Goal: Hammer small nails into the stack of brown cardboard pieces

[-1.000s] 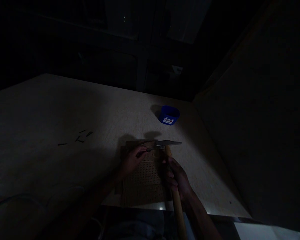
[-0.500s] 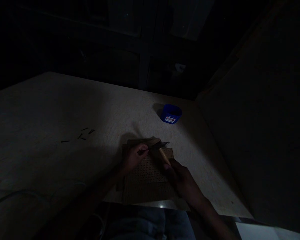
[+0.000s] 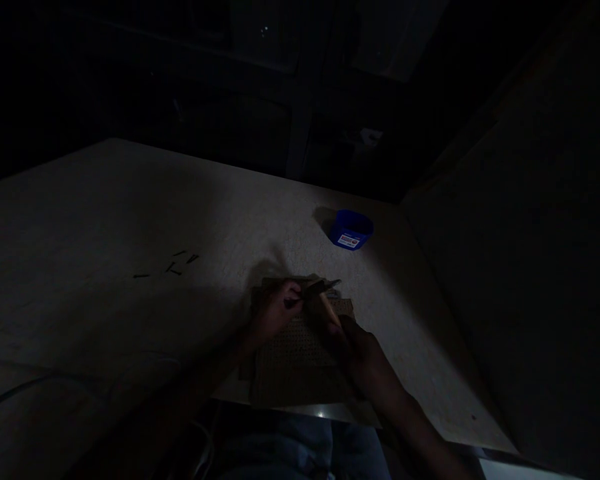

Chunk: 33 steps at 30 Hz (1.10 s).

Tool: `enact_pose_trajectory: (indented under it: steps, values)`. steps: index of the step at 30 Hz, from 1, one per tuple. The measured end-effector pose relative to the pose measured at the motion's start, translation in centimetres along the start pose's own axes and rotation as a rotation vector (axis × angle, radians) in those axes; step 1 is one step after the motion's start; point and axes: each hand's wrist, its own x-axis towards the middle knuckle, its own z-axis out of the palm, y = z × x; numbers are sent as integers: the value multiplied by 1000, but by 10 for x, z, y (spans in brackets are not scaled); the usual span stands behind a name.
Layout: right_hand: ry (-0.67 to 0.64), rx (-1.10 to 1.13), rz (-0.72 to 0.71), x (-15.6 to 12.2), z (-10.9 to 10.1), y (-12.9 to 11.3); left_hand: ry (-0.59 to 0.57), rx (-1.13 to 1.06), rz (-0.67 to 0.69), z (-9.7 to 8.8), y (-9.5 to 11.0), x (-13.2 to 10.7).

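Note:
My right hand (image 3: 360, 350) is closed round the wooden handle of a hammer (image 3: 329, 309). The hammer's dark metal head is up at the fingertips of my left hand (image 3: 279, 305); whether they touch, I cannot tell. My left fingers are pinched together, and the small thing between them is lost in the dark. Both hands are over a stack of brown, board-like pieces (image 3: 300, 383), the upper one marked with rows of small dark holes or dots. Several thin dark nails (image 3: 175, 268) lie loose on the table, away to the left.
A blue plastic tub (image 3: 351, 231) with a white label stands on the pale table (image 3: 240, 207) beyond my hands. A cable (image 3: 25, 392) runs across the left side. At the right rises a dark panel (image 3: 530, 267). The light is very dim.
The whole view has shifted slightly, so the tub and nails appear further right. Against the boards, the hammer head sits a little further left, closer over my left fingers. Both grips are unchanged.

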Motion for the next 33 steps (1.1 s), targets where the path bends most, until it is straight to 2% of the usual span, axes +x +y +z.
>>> enact_pose_trajectory:
  steps: [3,8,13,19,25,33]
  values:
    - [25,28,4,0,1,0,0,0,1,0,1,0]
    - [-6,-30,2,5,-2,0,12,18,-4,1,-1,-1]
    - [53,-14,-1,2,-2,-1,-20,16,-14,0,-1,0]
    - [-20,-73,-16,9,1,2,-6,64,-10,-1,2,0]
    - [92,8,-21,1,-8,-3,-22,33,20,-1,-4,0]
    - [153,99,3,-6,5,24,-42,35,52,6,-7,0]
